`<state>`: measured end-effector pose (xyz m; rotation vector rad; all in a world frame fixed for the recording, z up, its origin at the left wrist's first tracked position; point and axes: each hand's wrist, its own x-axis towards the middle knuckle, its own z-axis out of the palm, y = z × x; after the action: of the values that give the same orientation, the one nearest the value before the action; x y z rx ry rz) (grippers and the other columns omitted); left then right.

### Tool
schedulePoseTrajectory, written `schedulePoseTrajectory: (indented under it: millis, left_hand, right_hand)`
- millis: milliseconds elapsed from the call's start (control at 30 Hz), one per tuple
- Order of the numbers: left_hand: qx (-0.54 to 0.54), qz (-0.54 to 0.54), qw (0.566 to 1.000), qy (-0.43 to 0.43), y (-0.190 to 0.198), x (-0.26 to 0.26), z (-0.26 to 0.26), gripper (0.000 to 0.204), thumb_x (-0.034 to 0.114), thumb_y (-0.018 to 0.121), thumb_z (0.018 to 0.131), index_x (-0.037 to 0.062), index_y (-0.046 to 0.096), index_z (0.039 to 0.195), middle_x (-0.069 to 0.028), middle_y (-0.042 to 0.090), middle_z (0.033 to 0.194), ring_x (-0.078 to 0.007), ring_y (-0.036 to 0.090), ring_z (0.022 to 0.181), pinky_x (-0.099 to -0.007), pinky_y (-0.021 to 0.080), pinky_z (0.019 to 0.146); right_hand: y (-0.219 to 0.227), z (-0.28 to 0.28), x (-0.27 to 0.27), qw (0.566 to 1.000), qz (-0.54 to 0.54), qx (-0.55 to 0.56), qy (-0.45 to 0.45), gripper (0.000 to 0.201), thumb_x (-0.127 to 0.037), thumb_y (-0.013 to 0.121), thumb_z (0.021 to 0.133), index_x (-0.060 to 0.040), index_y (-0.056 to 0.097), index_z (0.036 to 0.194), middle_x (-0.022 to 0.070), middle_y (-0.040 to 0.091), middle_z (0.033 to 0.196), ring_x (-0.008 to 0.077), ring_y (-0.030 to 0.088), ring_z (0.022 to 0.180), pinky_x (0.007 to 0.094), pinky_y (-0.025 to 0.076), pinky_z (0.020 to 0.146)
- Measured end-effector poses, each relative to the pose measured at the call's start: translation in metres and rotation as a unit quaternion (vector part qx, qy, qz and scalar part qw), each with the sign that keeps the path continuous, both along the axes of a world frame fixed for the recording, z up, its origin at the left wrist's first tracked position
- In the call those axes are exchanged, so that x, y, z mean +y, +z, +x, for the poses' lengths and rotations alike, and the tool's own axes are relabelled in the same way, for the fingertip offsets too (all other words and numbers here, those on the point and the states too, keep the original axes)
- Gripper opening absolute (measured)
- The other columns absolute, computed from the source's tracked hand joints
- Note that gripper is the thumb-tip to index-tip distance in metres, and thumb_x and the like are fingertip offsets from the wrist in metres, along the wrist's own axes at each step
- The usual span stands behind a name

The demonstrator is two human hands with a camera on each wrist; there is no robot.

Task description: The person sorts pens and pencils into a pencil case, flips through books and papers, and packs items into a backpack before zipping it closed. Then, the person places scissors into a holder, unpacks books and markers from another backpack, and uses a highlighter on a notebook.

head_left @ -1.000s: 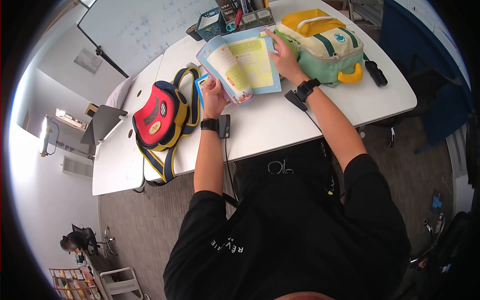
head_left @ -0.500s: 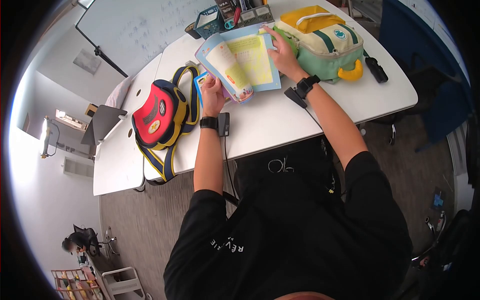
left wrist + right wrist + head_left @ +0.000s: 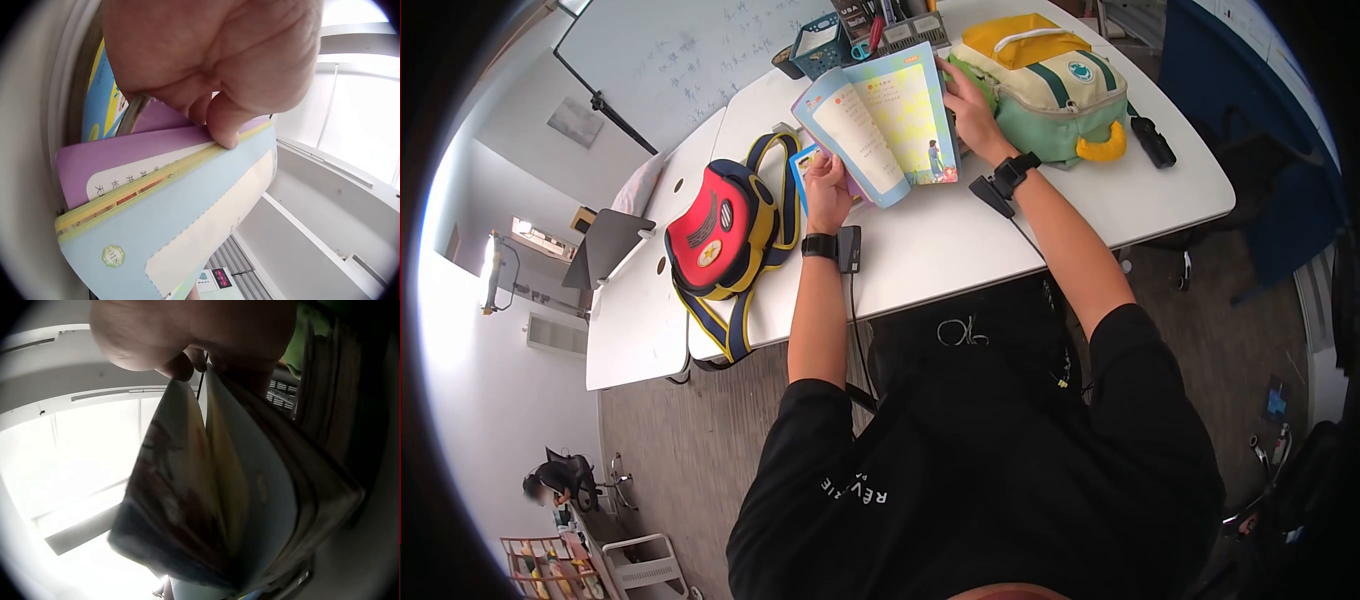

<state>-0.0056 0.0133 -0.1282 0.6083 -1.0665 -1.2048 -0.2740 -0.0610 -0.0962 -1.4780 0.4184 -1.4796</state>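
Observation:
An open book [image 3: 895, 115] with blue-bordered pages is held above the table, tilted toward me. My left hand [image 3: 828, 195] grips its left side, and in the left wrist view the thumb [image 3: 223, 128] presses on the page edges. A purple cover [image 3: 78, 169] shows behind the pages there. At the book's right edge my right hand [image 3: 972, 108] grips the leaves, with its thumb in front. The right wrist view shows the pages [image 3: 269, 481] fanned apart below that hand. Blue-and-yellow printed matter [image 3: 100, 94] lies beneath the book, mostly hidden.
To the left sits a red and navy backpack [image 3: 715, 235]; a green, cream and yellow backpack [image 3: 1050, 100] is just right of my right hand. Behind the book stand a teal basket [image 3: 820, 50] and a desk organiser [image 3: 912, 35]. Cables run from both wrist devices.
The visible pages have changed: the right page now shows a small figure at its lower corner, and the left page's orange label is gone. My right hand has shifted slightly along the edge.

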Motion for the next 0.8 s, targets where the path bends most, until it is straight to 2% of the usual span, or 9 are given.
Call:
schedulePoseTrajectory:
  millis: [100,200,267,367,467,500,667,733,800]
  left_hand:
    - [-0.003,0.008,1.0,0.022,0.006,0.004,-0.006,0.03,0.002,0.042,0.103,-0.0019,0.052,0.13,-0.0113,0.062,0.127,-0.0219,0.062,0.115,-0.0366,0.049,0.102]
    - [0.002,0.017,1.0,0.025,0.005,0.004,-0.006,0.03,0.002,0.041,0.103,-0.0017,0.052,0.13,-0.0114,0.062,0.126,-0.0228,0.062,0.115,-0.0372,0.05,0.101]
    - [-0.003,0.012,1.0,0.008,0.001,0.001,-0.001,0.03,0.001,0.041,0.102,-0.0017,0.052,0.13,-0.0116,0.062,0.126,-0.0227,0.062,0.115,-0.0379,0.05,0.102]
    - [-0.032,0.016,0.999,-0.024,-0.009,-0.008,0.016,0.032,0.001,0.043,0.102,0.0002,0.053,0.132,-0.0129,0.062,0.126,-0.021,0.062,0.114,-0.0365,0.049,0.101]
    - [0.011,0.014,1.0,0.016,-0.002,-0.001,-0.001,0.031,0.002,0.043,0.102,0.0004,0.053,0.131,-0.0125,0.063,0.125,-0.021,0.062,0.113,-0.0367,0.05,0.1]
    - [0.007,0.016,1.0,0.026,0.0,0.0,-0.002,0.03,0.0,0.041,0.102,-0.0005,0.051,0.13,-0.0123,0.061,0.128,-0.0236,0.062,0.116,-0.0388,0.05,0.102]
    - [0.009,0.015,1.0,0.009,0.0,0.001,-0.001,0.031,0.002,0.044,0.102,0.0002,0.053,0.132,-0.0119,0.063,0.124,-0.0206,0.061,0.114,-0.037,0.05,0.1]
    - [0.005,0.013,1.0,0.003,0.001,0.003,-0.002,0.031,0.002,0.044,0.102,0.0002,0.053,0.132,-0.0117,0.063,0.124,-0.0206,0.061,0.114,-0.0369,0.05,0.1]
    - [0.014,0.022,1.0,0.017,0.004,0.003,-0.004,0.03,0.002,0.044,0.102,0.0002,0.054,0.131,-0.0115,0.063,0.124,-0.0204,0.062,0.113,-0.0367,0.05,0.099]
  right_hand:
    - [0.005,-0.003,0.0,1.0,-0.009,-0.023,0.013,0.055,-0.006,0.045,0.098,-0.0033,0.033,0.151,0.0136,0.055,0.134,0.0175,0.056,0.117,0.0284,0.044,0.099]
    - [0.005,-0.003,0.004,0.999,0.035,-0.027,0.015,0.056,-0.006,0.047,0.098,-0.0017,0.03,0.152,0.0146,0.055,0.134,0.0182,0.055,0.118,0.0298,0.044,0.098]
    - [0.001,-0.001,0.003,0.999,0.015,0.036,-0.013,0.061,-0.002,0.05,0.096,-0.0023,0.028,0.153,0.0172,0.054,0.136,0.0187,0.056,0.12,0.031,0.045,0.099]
    - [-0.004,0.002,-0.003,0.999,-0.022,0.042,-0.023,0.067,0.003,0.051,0.093,-0.0043,0.026,0.154,0.0192,0.054,0.136,0.0193,0.057,0.119,0.0306,0.047,0.097]
    - [0.002,0.002,0.005,0.998,-0.04,0.038,-0.035,0.07,0.008,0.049,0.091,-0.0062,0.024,0.155,0.0194,0.056,0.134,0.0194,0.059,0.116,0.0288,0.049,0.095]
    - [0.003,0.002,0.003,0.998,-0.042,0.037,-0.036,0.07,0.008,0.049,0.091,-0.0062,0.024,0.155,0.0194,0.056,0.134,0.0194,0.059,0.116,0.0288,0.049,0.095]
    - [-0.002,0.003,-0.001,0.996,-0.06,0.04,-0.057,0.067,0.008,0.048,0.091,-0.0068,0.03,0.154,0.0171,0.058,0.132,0.0183,0.061,0.112,0.0276,0.049,0.092]
    - [-0.002,0.002,0.0,0.999,-0.024,0.033,-0.033,0.063,0.003,0.049,0.093,-0.0048,0.032,0.153,0.0156,0.057,0.133,0.0173,0.058,0.114,0.0283,0.047,0.094]
    - [-0.001,-0.001,-0.004,1.0,0.0,-0.028,0.007,0.061,-0.003,0.05,0.095,-0.0032,0.031,0.153,0.0147,0.056,0.133,0.017,0.055,0.117,0.0293,0.044,0.099]
